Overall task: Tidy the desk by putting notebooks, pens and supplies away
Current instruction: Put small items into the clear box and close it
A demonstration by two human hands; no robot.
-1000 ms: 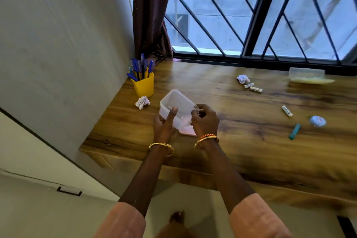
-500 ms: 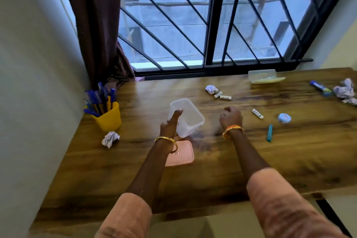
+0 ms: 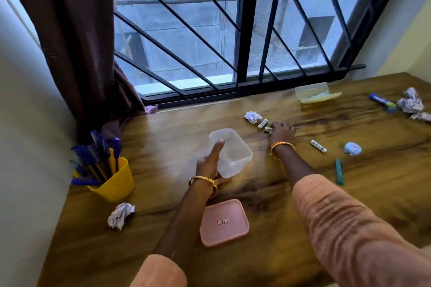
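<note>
Wood desk (image 3: 268,251) — pink lid (image 3: 224,222), pen cup (image 3: 112,182), paper wads (image 3: 120,215)

Both your arms out, hands apart.
L hand (image 3: 210,161) raised, thumb up, fingers wrapped round sthg; R hand (image 3: 281,133) reached further fwd, palm down, fingers curled at the tips. Bangle on each wrist.

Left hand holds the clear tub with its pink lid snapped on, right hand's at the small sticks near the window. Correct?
Not quite. In the head view the pink lid lies off on the desk; the clear tub in the left hand is open. The right hand is at the small sticks.
</note>
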